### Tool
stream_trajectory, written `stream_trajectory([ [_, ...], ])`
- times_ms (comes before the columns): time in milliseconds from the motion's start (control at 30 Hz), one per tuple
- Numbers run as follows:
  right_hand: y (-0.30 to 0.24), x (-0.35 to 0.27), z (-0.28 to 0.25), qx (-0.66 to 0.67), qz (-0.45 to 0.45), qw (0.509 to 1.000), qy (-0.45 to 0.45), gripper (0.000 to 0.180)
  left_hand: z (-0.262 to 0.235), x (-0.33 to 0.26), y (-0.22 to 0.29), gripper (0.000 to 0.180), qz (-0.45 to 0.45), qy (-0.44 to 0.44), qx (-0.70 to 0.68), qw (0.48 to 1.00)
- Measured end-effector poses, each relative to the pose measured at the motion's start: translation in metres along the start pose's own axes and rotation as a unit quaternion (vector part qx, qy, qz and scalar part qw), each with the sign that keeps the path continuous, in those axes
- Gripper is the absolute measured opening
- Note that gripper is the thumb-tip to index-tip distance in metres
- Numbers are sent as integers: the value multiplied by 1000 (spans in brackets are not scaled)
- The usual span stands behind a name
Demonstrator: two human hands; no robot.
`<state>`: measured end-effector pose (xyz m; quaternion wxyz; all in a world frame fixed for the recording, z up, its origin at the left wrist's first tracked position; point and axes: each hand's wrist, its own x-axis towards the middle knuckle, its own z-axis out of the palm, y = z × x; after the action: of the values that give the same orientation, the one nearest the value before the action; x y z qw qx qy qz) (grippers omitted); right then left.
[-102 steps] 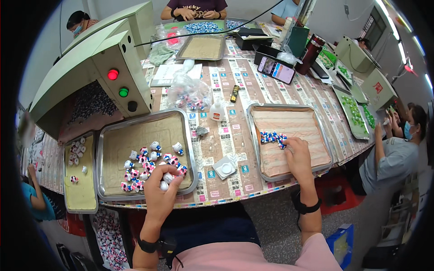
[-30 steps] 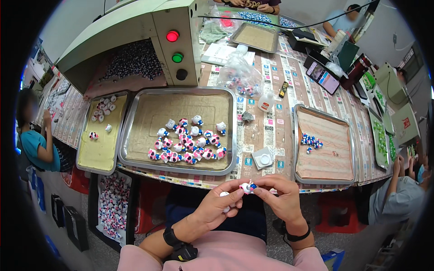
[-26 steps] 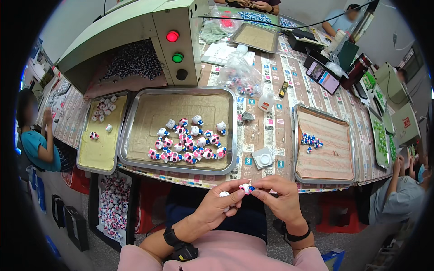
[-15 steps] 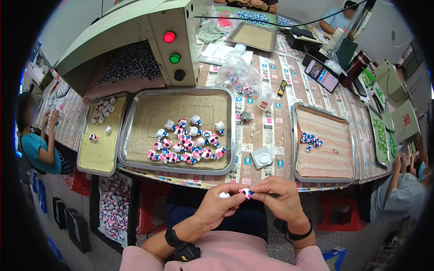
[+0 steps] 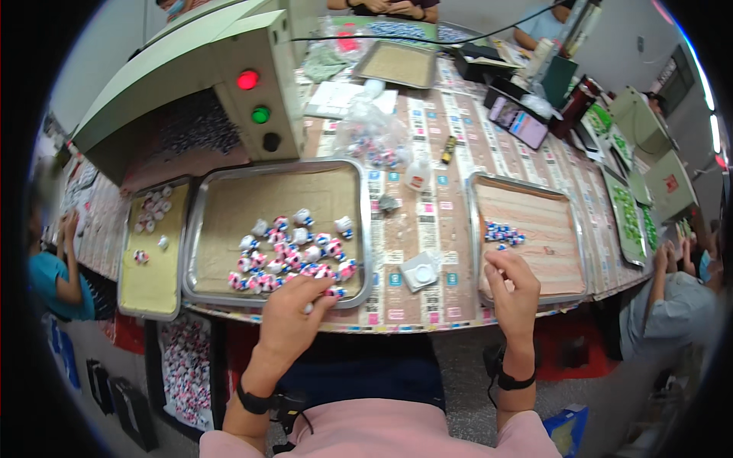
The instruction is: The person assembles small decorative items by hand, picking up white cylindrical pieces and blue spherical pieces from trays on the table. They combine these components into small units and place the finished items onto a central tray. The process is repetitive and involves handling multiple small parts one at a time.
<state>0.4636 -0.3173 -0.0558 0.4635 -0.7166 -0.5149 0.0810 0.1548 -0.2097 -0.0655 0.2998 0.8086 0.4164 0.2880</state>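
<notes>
My left hand [image 5: 294, 313] is at the front edge of the large metal tray [image 5: 365, 229], its fingers closed round a small white figurine head [image 5: 308, 308]. Beside its fingertips sits a pink, white and blue figurine [image 5: 335, 291], at the near end of a cluster of similar figurines [image 5: 286, 256]. Over the front left corner of the right-hand tray [image 5: 569, 294], my right hand [image 5: 515, 294] is half curled, thumb and forefinger apart, with nothing visible between them. Just beyond those fingertips lies a small pile of blue parts [image 5: 504, 233].
A narrow yellow tray [image 5: 149, 282] with white ring-like pieces stands at the left. Behind it is a cream machine [image 5: 271, 84] with coloured lights. A white bottle [image 5: 418, 177] and small white dish [image 5: 420, 272] stand between the trays. A crate of figurines [image 5: 185, 366] is below.
My hands have moved apart from the figurine held before me. The left went to the large tray, where a figurine now lies by its fingertips; the right went to the right-hand tray.
</notes>
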Motion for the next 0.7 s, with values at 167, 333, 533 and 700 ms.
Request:
stream_trajectory([
  [167,57,17,-25,-148,6,989,8,23,1,6,7,24,0,22,43,999],
  [333,70,22,-27,-129,51,990,-37,22,5,5,6,22,-19,44,-48,998],
  [533,72,33,-6,-119,42,991,-34,19,10,-28,20,35,-175,-88,-572,796],
  [700,59,29,-10,-108,51,991,-58,21,24,-28,27,16,-279,-161,-766,556],
])
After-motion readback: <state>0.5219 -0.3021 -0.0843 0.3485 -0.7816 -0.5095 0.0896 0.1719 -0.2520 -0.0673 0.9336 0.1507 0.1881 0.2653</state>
